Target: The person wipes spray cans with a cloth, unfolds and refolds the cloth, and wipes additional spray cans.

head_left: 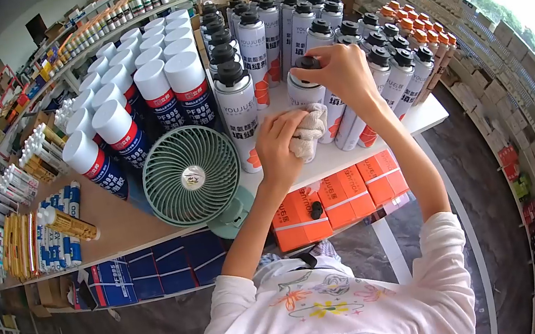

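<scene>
A white spray can with a black cap stands upright near the front edge of the white shelf top. My right hand is closed on its black top, thumb and fingers pinching it. A crumpled beige cloth is in my left hand, pressed against the can's lower front. The cloth hides part of the can's label. Matching black-capped cans stand close on the left, behind and on the right of it.
A green fan stands left of my left forearm. Rows of white-capped blue cans are behind it. Orange-capped cans stand at the far right. Below the top are orange boxes and blue boxes. Gold tubes lie left.
</scene>
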Available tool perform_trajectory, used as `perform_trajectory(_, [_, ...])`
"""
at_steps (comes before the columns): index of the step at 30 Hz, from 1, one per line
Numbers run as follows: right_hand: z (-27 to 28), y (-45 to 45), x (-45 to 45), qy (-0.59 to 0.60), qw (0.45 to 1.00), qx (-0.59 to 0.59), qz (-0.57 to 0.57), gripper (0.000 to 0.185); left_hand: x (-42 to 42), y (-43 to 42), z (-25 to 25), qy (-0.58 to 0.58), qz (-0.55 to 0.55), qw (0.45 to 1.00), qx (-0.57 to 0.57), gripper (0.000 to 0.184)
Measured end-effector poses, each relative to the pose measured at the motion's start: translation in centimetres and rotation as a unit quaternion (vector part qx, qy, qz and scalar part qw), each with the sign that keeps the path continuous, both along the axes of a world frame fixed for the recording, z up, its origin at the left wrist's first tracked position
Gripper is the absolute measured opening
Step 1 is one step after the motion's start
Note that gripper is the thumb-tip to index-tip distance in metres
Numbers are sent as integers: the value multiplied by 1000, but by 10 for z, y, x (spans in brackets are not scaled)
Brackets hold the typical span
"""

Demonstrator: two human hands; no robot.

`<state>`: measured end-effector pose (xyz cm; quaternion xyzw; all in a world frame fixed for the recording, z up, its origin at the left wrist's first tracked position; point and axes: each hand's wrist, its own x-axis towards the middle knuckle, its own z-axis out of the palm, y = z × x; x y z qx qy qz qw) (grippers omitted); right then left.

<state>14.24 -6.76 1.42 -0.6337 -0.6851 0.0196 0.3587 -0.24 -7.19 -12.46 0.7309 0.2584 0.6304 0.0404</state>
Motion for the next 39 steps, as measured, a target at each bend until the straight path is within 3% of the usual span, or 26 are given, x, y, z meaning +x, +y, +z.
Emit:
perform_trajectory(3, [-3,-5,7,18,999,44,11,42,0,-4,5,-9,-5,1000,-1,44])
perform_trajectory(7, [4,-18,10,31,999,8,8,48,4,-13,6,-19,-13,1000,1,44])
perform_trajectory(17, [7,11,25,-83,996,-5,26,52,1,-2,17,9,-5,1000,11,43])
perform_trajectory(19, [12,12,24,-65,995,-20,75,54,-3,-3,17,14,-1,1000,14,43])
perform_trajectory(20, [19,10,27,-67,989,-97,88,53,-5,-5,16,10,0,1000,5,43])
perform_trajectory(21, [19,12,30,-62,990,-94,88,53,-7,-5,15,6,-1,1000,-5,43])
perform_trajectory(23, [17,22,38,-118,970,-23,209,51,-10,-6,15,11,-1,1000,-1,43])
perform_trajectory(25, [9,31,41,-110,959,17,261,47,-10,-7,15,9,-1,1000,0,43])
perform_trajectory(27, [2,35,43,55,946,-90,305,44,-10,-6,21,27,10,999,17,44])
perform_trajectory(30, [-3,38,47,74,934,-93,337,45,-6,-7,39,13,23,996,90,44])
perform_trajectory(35, [-8,33,41,68,961,-54,261,45,-2,-4,-12,13,38,998,38,42])
perform_trajectory(37, [-4,32,40,0,979,-28,200,44,-3,-7,-40,24,34,999,6,42])
perform_trajectory(39, [-6,36,34,-6,977,-6,215,44,-2,-16,-49,55,52,997,-35,42])
